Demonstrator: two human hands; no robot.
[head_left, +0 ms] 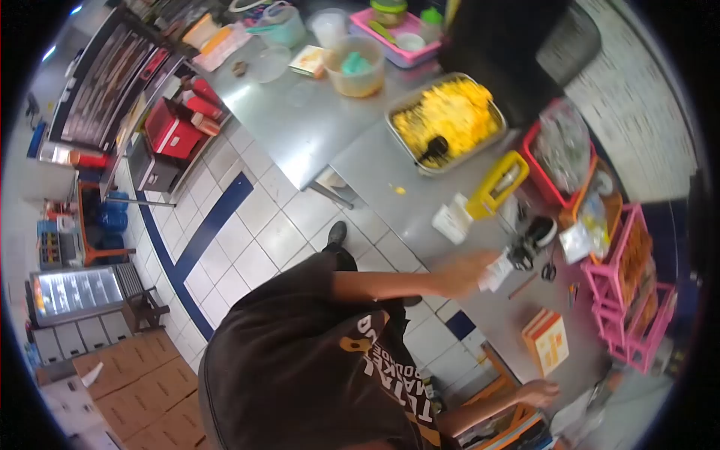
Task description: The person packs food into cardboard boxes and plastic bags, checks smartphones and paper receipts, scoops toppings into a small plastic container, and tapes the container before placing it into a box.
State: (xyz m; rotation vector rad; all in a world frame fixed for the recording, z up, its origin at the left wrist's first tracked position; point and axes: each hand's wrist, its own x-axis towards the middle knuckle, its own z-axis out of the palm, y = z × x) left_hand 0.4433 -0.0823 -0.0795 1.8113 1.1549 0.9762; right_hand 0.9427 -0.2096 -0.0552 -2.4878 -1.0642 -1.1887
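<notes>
My left hand (461,274), blurred, reaches over the metal table with its fingers closed on a white paper piece (495,273). Just beyond it are a black device (523,252) and black-handled scissors (549,271). My right hand (538,392) is lower, at the table's near side, with fingers curled; what they hold, if anything, is hidden. An orange and white box (546,341) stands between my hands. A yellow holder (499,184) lies beside white papers (452,219).
A metal tray (448,168) holds yellow food and a black utensil. At the right are a red basket (531,166) and pink baskets (609,315). Tubs, including a clear one (354,81), stand on the far table. Cardboard boxes (142,394) are at lower left.
</notes>
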